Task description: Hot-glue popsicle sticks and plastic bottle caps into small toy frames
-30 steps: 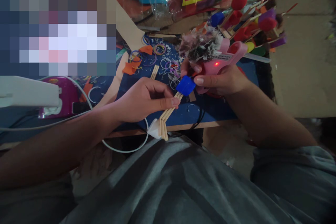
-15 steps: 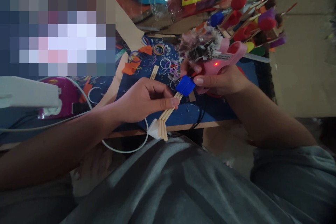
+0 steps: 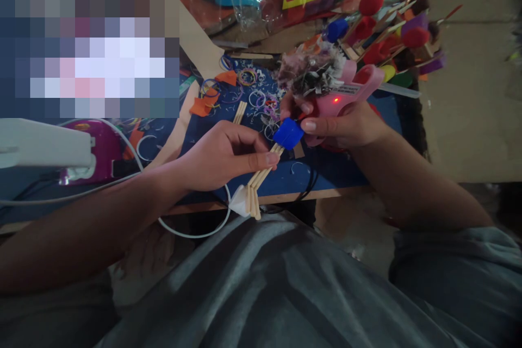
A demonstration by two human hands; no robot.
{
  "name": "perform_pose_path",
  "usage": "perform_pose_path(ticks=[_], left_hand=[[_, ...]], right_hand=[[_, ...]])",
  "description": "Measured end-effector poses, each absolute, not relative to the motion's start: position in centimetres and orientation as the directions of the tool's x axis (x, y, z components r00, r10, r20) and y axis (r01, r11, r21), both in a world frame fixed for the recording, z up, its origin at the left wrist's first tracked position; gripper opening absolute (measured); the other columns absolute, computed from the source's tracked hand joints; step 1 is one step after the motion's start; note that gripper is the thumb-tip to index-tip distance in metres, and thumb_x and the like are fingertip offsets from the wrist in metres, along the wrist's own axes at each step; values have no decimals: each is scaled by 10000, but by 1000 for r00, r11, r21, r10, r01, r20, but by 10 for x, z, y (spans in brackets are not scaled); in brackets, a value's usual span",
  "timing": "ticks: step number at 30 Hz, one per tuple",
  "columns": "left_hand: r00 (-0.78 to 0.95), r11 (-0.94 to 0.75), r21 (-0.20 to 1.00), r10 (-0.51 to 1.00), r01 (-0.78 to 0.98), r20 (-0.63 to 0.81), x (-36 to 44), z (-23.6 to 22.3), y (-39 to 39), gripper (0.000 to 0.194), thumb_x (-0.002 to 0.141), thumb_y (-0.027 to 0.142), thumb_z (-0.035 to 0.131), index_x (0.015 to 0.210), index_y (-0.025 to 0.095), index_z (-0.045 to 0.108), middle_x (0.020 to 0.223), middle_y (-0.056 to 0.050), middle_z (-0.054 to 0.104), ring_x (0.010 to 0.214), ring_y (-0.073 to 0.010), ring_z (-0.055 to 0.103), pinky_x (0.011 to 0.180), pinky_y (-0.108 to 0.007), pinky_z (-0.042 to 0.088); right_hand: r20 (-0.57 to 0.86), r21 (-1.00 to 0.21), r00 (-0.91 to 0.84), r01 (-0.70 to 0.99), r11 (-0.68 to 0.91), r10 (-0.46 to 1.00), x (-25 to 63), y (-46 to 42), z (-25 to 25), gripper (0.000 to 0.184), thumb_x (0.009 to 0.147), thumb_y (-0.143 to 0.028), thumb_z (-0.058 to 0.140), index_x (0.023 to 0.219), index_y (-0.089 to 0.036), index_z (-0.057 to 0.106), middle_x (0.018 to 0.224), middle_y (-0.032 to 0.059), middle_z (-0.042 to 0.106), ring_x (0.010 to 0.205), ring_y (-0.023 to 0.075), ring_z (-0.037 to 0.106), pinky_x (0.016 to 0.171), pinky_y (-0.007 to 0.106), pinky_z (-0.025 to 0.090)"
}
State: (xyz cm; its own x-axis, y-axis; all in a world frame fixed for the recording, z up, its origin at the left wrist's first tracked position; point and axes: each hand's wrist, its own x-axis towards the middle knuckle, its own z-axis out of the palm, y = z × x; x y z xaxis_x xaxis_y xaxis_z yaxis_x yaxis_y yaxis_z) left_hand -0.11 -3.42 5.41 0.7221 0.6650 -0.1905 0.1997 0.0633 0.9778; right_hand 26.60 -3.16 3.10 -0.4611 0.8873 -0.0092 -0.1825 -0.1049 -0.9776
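Observation:
Between thumb and fingers, my left hand (image 3: 228, 155) pinches a small bundle of wooden craft sticks (image 3: 261, 174), which slants from lower left to upper right. A blue piece (image 3: 288, 134), like felt or foam, wraps the upper end of the sticks. My right hand (image 3: 342, 125) has its thumb and fingertips on that blue piece. Right behind this hand is a pink tool (image 3: 346, 89) with a lit red light and looped handle; whether the hand also grips it I cannot tell. A white piece (image 3: 240, 200) sits by the sticks' lower end, near my shirt.
Rubber bands (image 3: 247, 77), orange scraps (image 3: 204, 104) and shreds litter the blue tabletop (image 3: 334, 174). A fluffy grey clump (image 3: 314, 70) lies by the pink tool. Colourful stick pieces (image 3: 375, 38) are heaped at back right. A white lamp-like device (image 3: 44, 144) and its cable (image 3: 196, 235) are left.
Both hands hold nearly the same pose. The craft sticks and blue piece have barely shifted.

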Motion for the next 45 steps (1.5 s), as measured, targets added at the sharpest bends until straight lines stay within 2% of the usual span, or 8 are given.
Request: perform_pose_path(ticks=[7,12,18,27,37,45], left_hand=[[723,45,978,667,202,-180,-2,53,-34,487,905,619,1012,793,167,868,738,-43,809,648,-125,648,618,-238,511],[729,43,982,664,186,-167,-2,52,-34,391,943,515,972,809,163,868,741,-37,807,651,-119,646,624,-227,506],[730,42,982,663,185,-166,-2,53,-34,373,927,495,978,799,163,866,741,-38,811,650,-121,647,622,-226,501],[735,34,986,663,164,-145,-3,50,-34,268,948,392,936,814,167,878,735,-31,812,640,-113,648,609,-216,483],[730,26,985,668,171,-144,-2,50,-35,416,938,544,988,805,167,875,758,-50,830,653,-130,668,623,-232,513],[727,32,982,667,189,-161,-2,50,-34,432,935,559,982,811,160,874,767,-50,831,657,-125,657,626,-232,504]], right_hand=[[0,-980,-460,-177,-91,888,268,-32,30,628,731,-563,1149,844,-245,619,987,20,722,788,144,665,561,232,539],[12,-982,-471,-173,-79,882,268,-32,30,627,763,-567,1129,854,-241,601,984,12,727,789,138,686,596,228,568],[-9,-986,-449,-144,-82,894,267,-31,31,678,700,-608,1155,838,-250,595,972,24,739,825,170,705,623,255,602],[-19,-985,-460,-141,-94,888,267,-32,34,672,721,-609,1148,836,-250,592,971,18,737,809,159,697,630,257,593],[11,-986,-464,-152,-67,886,266,-31,35,651,737,-611,1143,838,-247,613,956,13,731,798,154,686,652,265,600],[-18,-984,-483,-149,-102,876,269,-30,34,672,727,-570,1152,855,-239,582,995,7,736,751,129,680,610,246,570]])
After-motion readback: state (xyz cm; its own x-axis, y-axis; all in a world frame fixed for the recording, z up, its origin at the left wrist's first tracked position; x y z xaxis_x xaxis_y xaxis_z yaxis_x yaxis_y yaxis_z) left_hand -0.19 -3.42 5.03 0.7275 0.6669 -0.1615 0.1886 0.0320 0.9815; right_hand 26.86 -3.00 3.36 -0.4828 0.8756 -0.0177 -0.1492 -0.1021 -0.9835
